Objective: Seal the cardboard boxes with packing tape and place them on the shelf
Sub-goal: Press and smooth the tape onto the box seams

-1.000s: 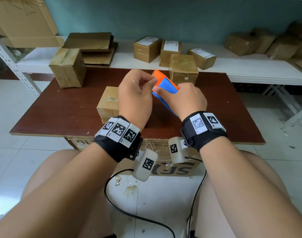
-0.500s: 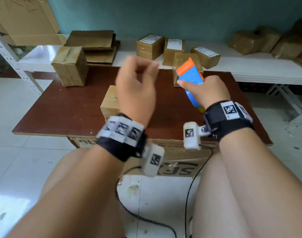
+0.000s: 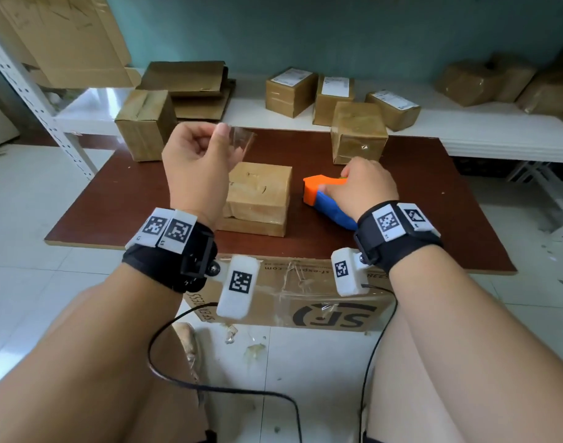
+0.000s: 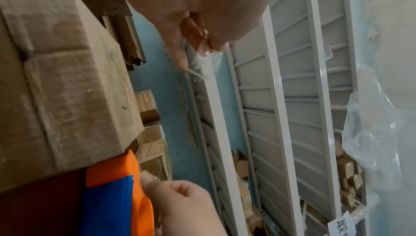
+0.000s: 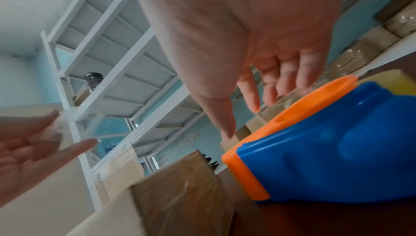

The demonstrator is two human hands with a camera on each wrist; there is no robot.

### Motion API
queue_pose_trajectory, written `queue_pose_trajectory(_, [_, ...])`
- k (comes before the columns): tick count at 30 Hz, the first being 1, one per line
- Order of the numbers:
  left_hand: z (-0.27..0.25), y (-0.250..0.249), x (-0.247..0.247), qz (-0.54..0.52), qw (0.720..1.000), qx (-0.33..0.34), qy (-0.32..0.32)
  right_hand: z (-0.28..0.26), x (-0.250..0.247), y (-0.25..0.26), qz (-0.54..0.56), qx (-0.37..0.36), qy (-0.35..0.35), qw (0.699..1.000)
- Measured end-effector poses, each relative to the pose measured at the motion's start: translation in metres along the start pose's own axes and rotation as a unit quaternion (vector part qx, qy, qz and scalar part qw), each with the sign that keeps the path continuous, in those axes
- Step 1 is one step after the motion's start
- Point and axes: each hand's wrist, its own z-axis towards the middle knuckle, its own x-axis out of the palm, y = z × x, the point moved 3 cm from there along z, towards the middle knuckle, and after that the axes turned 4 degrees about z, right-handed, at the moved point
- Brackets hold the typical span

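Observation:
My left hand [image 3: 206,148] is raised above the brown table [image 3: 130,203] and pinches a short clear tape strip [image 3: 240,140] between thumb and fingers; the tape strip [image 4: 198,61] hangs from my fingertips. Below it sits a taped cardboard box [image 3: 258,193] at the table's middle. To its right lies the orange and blue tape dispenser [image 3: 318,199] on the table. My right hand [image 3: 363,187] rests on top of it. In the right wrist view the fingers [image 5: 281,79] look loosely straight over the dispenser [image 5: 326,150].
Two more taped boxes stand on the table, one far left [image 3: 146,123] and one far right [image 3: 358,132]. The white shelf [image 3: 465,135] behind holds several labelled boxes [image 3: 289,91] and flattened cardboard [image 3: 184,81]. A large cardboard carton [image 3: 321,311] supports the table.
The hands came apart. My right hand carried the dispenser down onto the table right of the box. My left hand lifted away with a torn-off piece of clear tape.

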Motion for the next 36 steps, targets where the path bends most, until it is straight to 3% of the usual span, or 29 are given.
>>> queue_pose_trajectory(3, [0.002,0.004,-0.001,-0.066,0.995,-0.075,-0.006,-0.016,-0.001,0.024,0.127,-0.063,-0.056,0.988])
queue_pose_trajectory(6, [0.007,0.011,-0.003,-0.17,0.969,-0.181,-0.02,-0.032,0.012,0.05,0.182,-0.134,0.001,0.974])
queue_pose_trajectory(10, [0.023,0.023,-0.011,-0.329,0.895,-0.297,-0.052,-0.044,0.031,0.06,0.081,-0.151,0.121,0.978])
queue_pose_trajectory(13, [0.026,0.03,-0.021,-0.446,0.817,-0.347,-0.116,-0.043,0.033,0.054,0.08,-0.13,0.194,0.969])
queue_pose_trajectory(16, [0.025,0.036,-0.032,-0.481,0.776,-0.377,-0.158,-0.035,0.023,0.044,0.108,-0.133,0.19,0.967])
queue_pose_trajectory(21, [0.02,0.048,-0.035,-0.452,0.759,-0.444,-0.153,-0.03,0.015,0.031,0.195,-0.099,0.163,0.962])
queue_pose_trajectory(24, [0.009,0.053,-0.024,-0.403,0.768,-0.482,-0.124,-0.032,0.019,0.037,0.221,-0.083,0.131,0.963])
queue_pose_trajectory(30, [-0.004,0.053,-0.017,-0.334,0.767,-0.54,-0.089,-0.039,0.041,0.056,0.127,-0.038,0.079,0.988])
queue_pose_trajectory(32, [-0.006,0.059,-0.019,-0.308,0.766,-0.555,-0.108,-0.042,0.047,0.061,0.116,-0.026,0.051,0.992])
queue_pose_trajectory(35, [-0.009,0.059,-0.019,-0.268,0.818,-0.498,-0.105,-0.042,0.052,0.068,0.119,-0.014,0.017,0.993])
queue_pose_trajectory(36, [-0.011,0.06,-0.021,-0.248,0.821,-0.502,-0.113,-0.041,0.053,0.069,0.119,-0.015,0.013,0.993])
